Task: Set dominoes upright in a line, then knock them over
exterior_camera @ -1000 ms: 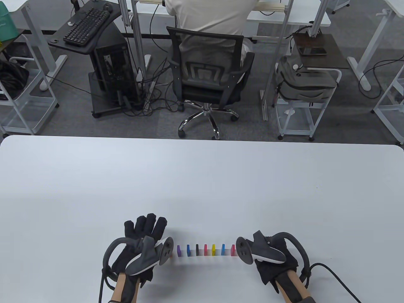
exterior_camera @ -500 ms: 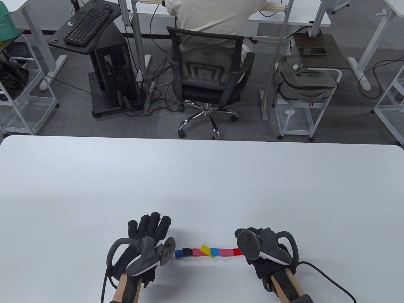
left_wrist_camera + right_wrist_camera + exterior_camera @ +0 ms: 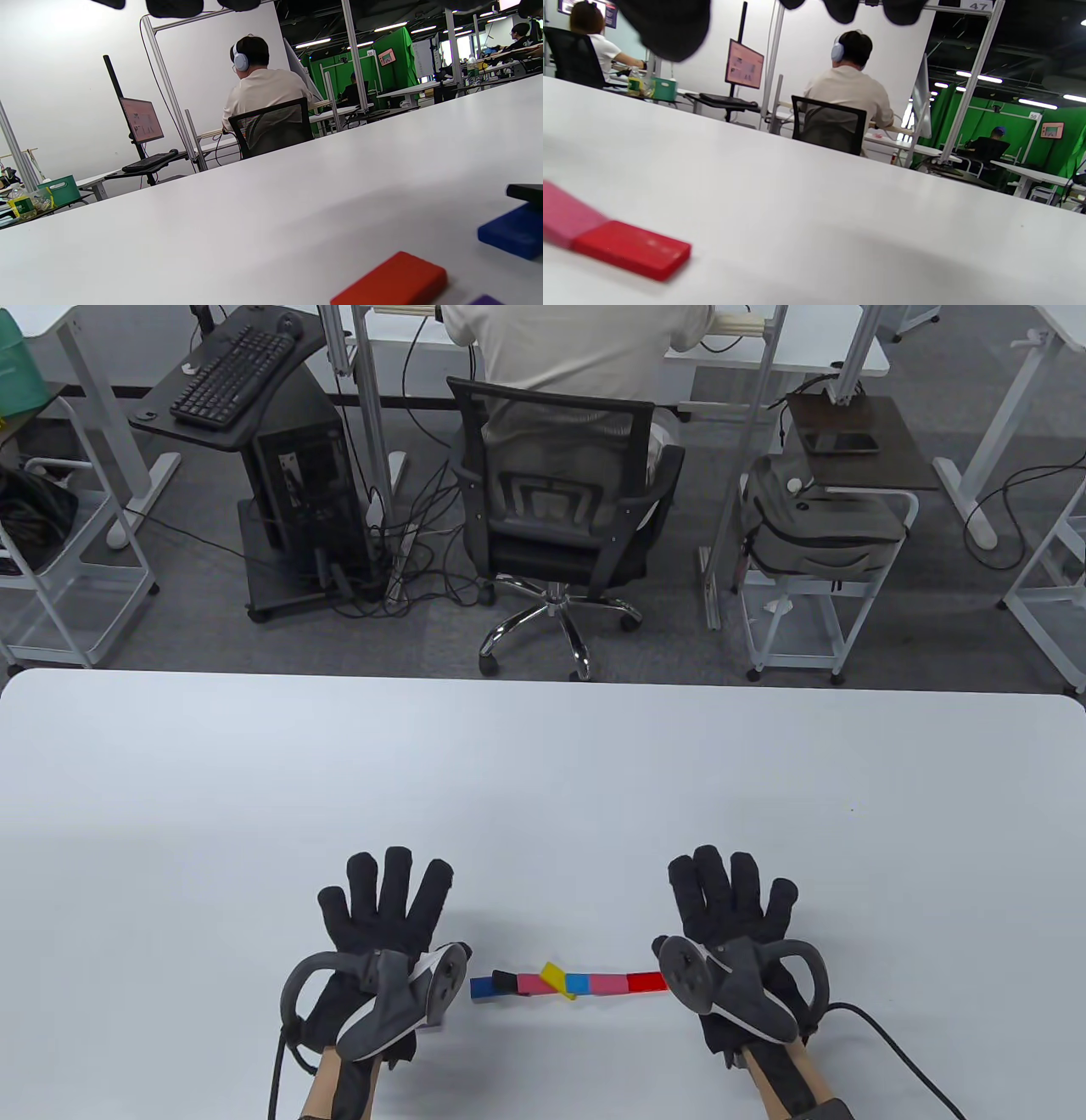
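Toppled dominoes (image 3: pixel 567 982) lying in an overlapping row on the counter (image 3: pixel 543 780), between left hand (image 3: pixel 383 912) and right hand (image 3: pixel 731 903), both flat, fingers spread, holding nothing; task seemingly complete.

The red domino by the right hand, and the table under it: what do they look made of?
Red domino: probably moulded plastic, perhaps painted wood. It has rounded corners, even colour and a soft satin sheen with small highlights in the right wrist view.
Table: smooth white top, likely laminate. It is semi-matte, with a faint blurred reflection and soft shadows, and no grain shows.
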